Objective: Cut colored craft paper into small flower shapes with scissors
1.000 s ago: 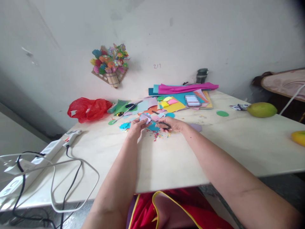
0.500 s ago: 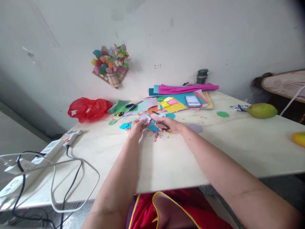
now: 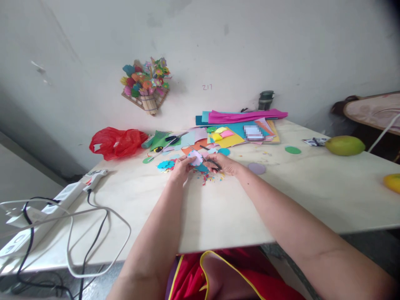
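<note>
left hand (image 3: 182,165): pinched a lavender paper cutout (image 3: 196,157) | right hand (image 3: 223,162): gripped black-handled scissors (image 3: 214,163), blades by the cutout's edge | bench (image 3: 231,208): colored scraps (image 3: 205,179) lay below both hands, a lavender disc (image 3: 256,168) off to the right, a red plastic bag (image 3: 118,143) at far left | wall: paper flowers (image 3: 145,78) hung above

The pale desk (image 3: 212,216) has faint marbled veining. At its left end lie a white power strip (image 3: 67,195) and looping cables (image 3: 108,210), with a crumpled red plastic bag (image 3: 120,143) farther back. Coloured paper sheets (image 3: 231,141) overlap along the back. Nearer the middle are blue scalloped cutouts (image 3: 165,166) and tiny paper scraps (image 3: 206,179). To the right lie a lilac disc (image 3: 256,168), a green disc (image 3: 293,150), a small packet (image 3: 313,142), a greenish fruit (image 3: 345,146) and a yellow-orange fruit (image 3: 393,183).
</note>
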`<state>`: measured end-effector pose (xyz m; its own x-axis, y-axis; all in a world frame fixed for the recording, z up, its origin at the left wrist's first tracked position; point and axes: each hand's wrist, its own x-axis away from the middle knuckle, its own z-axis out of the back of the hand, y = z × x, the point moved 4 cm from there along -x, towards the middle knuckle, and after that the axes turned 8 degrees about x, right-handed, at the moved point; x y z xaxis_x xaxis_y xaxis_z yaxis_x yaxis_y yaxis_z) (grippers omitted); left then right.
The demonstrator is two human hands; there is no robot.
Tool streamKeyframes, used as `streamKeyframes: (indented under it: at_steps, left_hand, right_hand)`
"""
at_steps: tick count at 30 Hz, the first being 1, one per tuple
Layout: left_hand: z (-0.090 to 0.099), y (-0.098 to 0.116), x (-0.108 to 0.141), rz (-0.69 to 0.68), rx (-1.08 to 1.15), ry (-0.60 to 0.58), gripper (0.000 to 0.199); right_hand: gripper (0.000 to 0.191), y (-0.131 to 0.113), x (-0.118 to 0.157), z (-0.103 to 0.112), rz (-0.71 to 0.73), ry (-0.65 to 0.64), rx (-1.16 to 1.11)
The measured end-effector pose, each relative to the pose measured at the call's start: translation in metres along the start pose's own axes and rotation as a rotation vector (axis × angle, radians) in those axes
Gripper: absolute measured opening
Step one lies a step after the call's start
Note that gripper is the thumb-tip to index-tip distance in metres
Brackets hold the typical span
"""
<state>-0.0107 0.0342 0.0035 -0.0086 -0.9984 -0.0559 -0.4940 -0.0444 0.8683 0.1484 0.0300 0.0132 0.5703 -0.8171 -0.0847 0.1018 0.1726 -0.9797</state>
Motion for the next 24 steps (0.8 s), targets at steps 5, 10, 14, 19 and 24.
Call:
streamKeyframes:
  at_steps: [5,10,14,19,24]
  left_hand:
    - [-0.0004,-0.0004,0.0008,0.003,-0.016,-0.022,0.023]
    - [0.0006,-0.0015,0.0003,0.011,-0.005,-0.02,0.024]
    - [0.0007,-0.0018,0.0003,0.014,0.006,-0.001,0.024]
    - [0.0001,-0.0023,0.0007,0.027,0.015,0.0,0.02]
    - [0.0003,-0.0018,0.0005,0.019,0.021,-0.003,0.021]
  right_hand:
    - [0.022,-0.0028,0.0017,-0.0012,-0.002,0.022,-0.008]
    - [0.019,-0.0067,0.0041,-0.0033,-0.014,0.029,-0.005]
    - [0.021,-0.0069,0.0041,-0.0047,-0.002,0.019,-0.01]
    - [0.019,-0.0059,0.0034,-0.0064,-0.006,0.02,-0.013]
    - [0.023,-0.0046,0.0016,-0.0077,-0.011,0.022,0.009]
